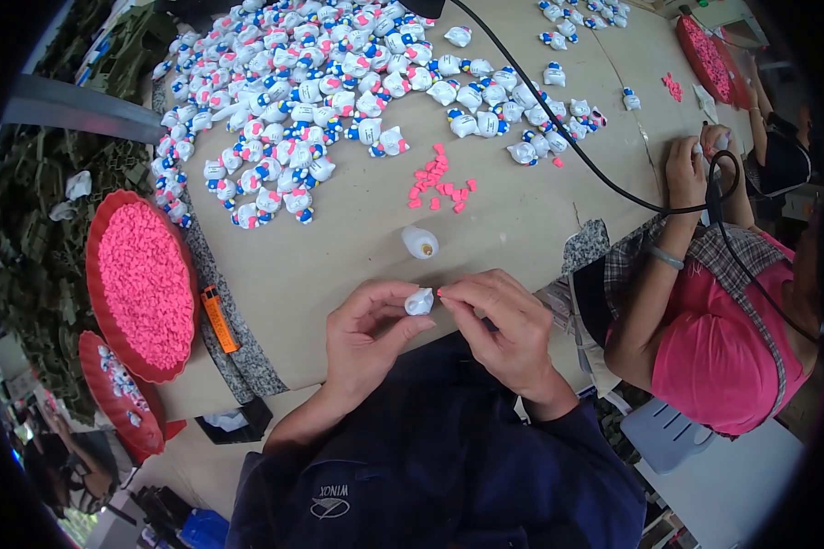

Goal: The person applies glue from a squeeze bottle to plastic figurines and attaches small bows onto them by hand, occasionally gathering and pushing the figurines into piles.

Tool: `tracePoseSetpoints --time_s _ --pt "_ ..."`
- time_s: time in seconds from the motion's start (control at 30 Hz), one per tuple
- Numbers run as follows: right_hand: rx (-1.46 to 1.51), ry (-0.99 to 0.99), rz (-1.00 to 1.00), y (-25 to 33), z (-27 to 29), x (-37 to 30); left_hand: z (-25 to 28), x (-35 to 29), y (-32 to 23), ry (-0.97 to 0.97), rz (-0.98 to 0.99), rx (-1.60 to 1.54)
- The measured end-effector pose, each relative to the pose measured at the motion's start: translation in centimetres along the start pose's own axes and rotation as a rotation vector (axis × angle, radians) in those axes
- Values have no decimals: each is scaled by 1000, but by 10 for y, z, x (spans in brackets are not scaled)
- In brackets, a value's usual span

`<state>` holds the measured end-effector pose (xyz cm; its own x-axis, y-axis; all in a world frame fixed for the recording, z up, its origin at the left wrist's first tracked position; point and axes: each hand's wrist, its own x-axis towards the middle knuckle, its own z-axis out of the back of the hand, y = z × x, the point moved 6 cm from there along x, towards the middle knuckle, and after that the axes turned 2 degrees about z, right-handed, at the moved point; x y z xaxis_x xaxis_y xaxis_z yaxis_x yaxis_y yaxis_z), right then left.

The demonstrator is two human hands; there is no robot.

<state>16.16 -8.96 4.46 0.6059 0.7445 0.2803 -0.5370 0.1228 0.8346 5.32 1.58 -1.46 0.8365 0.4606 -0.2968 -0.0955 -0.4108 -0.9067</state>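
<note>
My left hand (pixel 366 331) pinches a small white figurine (pixel 418 301) just above the near edge of the brown table (pixel 513 220). My right hand (pixel 499 322) meets it from the right, its fingertips holding a tiny pink piece (pixel 439 292) against the figurine. A small white glue bottle (pixel 420 242) lies on the table just beyond my hands. Farther out sits a loose cluster of pink pieces (pixel 439 183), and behind that a large heap of white figurines with blue and pink details (pixel 311 82).
A red tray full of pink pieces (pixel 142 284) stands at my left, an orange lighter (pixel 218 318) beside it and a second red tray (pixel 119 393) below. A person in a pink top (pixel 714 339) works at my right, hands (pixel 696 165) on the table; a black cable (pixel 558 119) crosses it.
</note>
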Motion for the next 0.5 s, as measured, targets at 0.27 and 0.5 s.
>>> tracePoseSetpoints --time_s 0.27,0.5 --pt "-6 40 -34 3 -4 1 3 0 2 -38 -82 85" --pt "155 160 -203 -8 -7 1 3 -1 1 7 -103 140"
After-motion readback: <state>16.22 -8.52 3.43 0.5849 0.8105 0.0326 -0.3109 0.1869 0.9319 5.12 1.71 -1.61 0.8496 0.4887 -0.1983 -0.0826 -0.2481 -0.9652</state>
